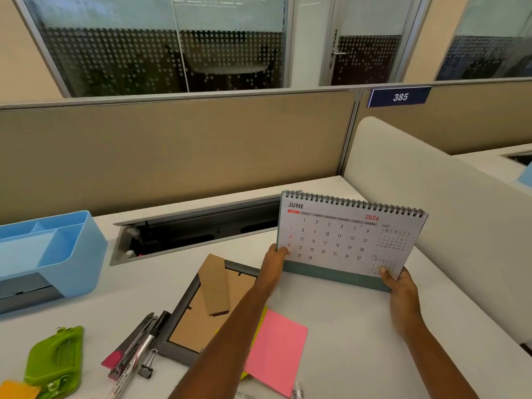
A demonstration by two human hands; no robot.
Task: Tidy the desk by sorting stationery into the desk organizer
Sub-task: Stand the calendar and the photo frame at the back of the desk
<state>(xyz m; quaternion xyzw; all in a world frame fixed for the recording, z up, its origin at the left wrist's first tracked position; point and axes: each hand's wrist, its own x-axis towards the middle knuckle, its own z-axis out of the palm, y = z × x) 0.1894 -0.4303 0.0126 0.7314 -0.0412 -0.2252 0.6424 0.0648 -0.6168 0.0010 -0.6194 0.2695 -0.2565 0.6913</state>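
White desk (pixel 331 326) walled by tan partitions, glass office fronts behind, number plate 385 (pixel 399 97) up at 1 o'clock. Open cable tray (pixel 195 231) sunk across the desk's far edge. Blue organizer (pixel 54 249) at 9 o'clock, compartments showing nothing inside from this angle. Spiral calendar (pixel 349 234) at 3 o'clock of centre, upright, June 2026 page facing the camera, base touching or just above the desk, cannot tell which. Left hand (pixel 275 264) pinching the calendar's lower left edge, thumb on the page. Right hand (pixel 398 286) clamped on its lower right corner, thumb on front, fingers behind. Photo frame (pixel 201 309) face down at 6 o'clock, cardboard stand up, partly under the left forearm. Pink notes (pixel 276 349) over yellow ones just right of the frame. Pens (pixel 138 344) and a binder clip (pixel 148 367) bunched at 7 o'clock. Green hole punch (pixel 56 355) at 8 o'clock, orange pad (pixel 17 390) touching its lower left.
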